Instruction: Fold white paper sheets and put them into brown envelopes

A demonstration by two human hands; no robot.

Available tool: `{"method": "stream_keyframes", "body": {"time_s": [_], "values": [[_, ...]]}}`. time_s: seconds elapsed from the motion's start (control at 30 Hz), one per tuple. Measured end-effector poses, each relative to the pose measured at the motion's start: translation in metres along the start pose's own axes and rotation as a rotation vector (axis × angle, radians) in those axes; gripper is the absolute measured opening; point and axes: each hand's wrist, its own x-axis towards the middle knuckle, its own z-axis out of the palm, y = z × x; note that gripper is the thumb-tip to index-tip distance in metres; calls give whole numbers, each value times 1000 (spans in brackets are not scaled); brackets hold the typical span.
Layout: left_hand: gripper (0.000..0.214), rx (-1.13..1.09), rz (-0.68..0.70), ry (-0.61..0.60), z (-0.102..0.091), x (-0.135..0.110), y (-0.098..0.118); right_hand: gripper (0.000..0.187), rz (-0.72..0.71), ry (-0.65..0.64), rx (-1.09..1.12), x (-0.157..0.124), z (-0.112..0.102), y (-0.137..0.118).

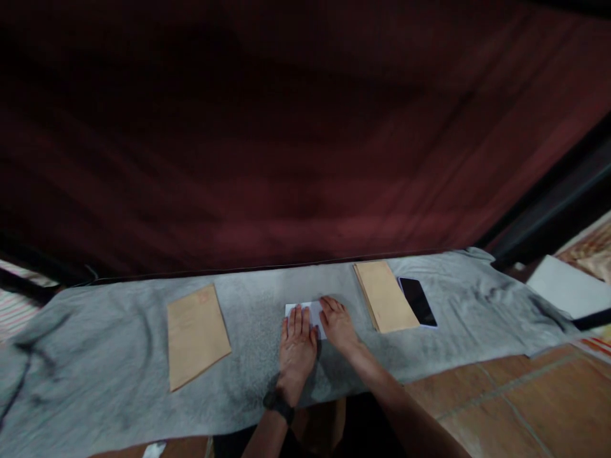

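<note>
A small white sheet of paper (317, 316), perhaps folded, lies on the grey cloth in front of me. My left hand (298, 343) rests flat across its left part, fingers stretched forward, with a dark watch (279, 406) on the wrist. At the paper's right edge, my right hand (338, 323) presses down with its fingers extended and slightly bent. Both hands hide much of the sheet. To the right is a small stack of brown envelopes (386, 296); a single brown envelope (197, 337) lies off to the left.
A dark-screened phone (418, 301) lies beside the envelope stack, partly touching it. Grey cloth (258, 375) covers the narrow surface. Behind it hangs a dark red fabric (305, 159). A white panel (570, 286) shows at the far right, above brown floor tiles (501, 401).
</note>
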Motion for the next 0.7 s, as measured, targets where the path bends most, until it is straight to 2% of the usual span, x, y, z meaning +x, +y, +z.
{"method": "stream_keyframes", "body": {"time_s": [0.23, 0.33, 0.43, 0.53, 0.6, 0.7], "values": [[57, -51, 21, 36, -4, -1, -3, 35, 38, -150, 17, 49, -21, 3], [60, -107, 10, 66, -4, -1, -5, 33, 53, -198, 22, 61, -24, 6], [64, -189, -16, 102, -7, 1, -4, 24, 56, -217, 38, 66, -26, 5], [72, -307, -76, 150, -11, 4, -6, 18, 27, -205, 81, 65, -36, 0], [77, -367, -149, 218, -10, 3, -12, 21, -3, -159, 120, 62, -48, -4], [79, -308, -199, 333, -5, -3, -30, 31, -70, -40, 183, 53, -69, -8]]}}
